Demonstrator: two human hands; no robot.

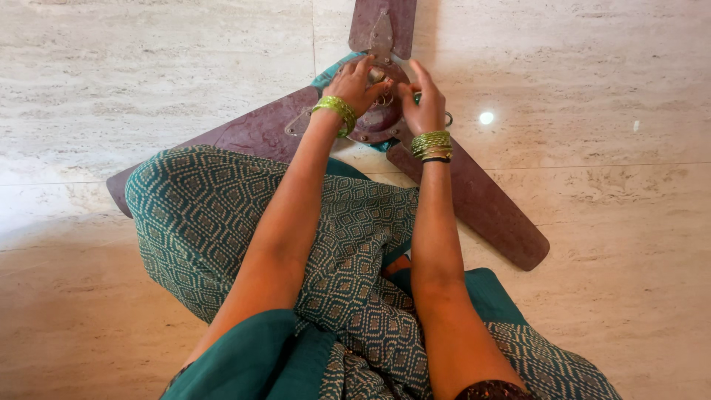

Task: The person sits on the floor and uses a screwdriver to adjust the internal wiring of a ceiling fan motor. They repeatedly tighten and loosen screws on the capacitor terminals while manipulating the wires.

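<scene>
1. Pale marble floor [148, 67] fills the head view; we see a person seated on it in green patterned cloth [222, 215], both forearms stretched forward.
2. Ceiling fan [385, 111] lies flat on the floor just past the knees, its three maroon blades spreading outward: one blade [385, 22] points away from us, one [481, 207] runs near-right, one [244, 137] near-left under the cloth.
3. Hub sits dead centre between both hands, straight ahead.
4. Left hand [354, 85] rests on the hub's left side, fingers curled over a small metal part at the centre; grip clenched on it, we judge.
5. Right hand [424, 104] presses the hub's right side, fingers bent; whether it grasps anything we cannot tell.
6. Both hands equally near the hub.
</scene>
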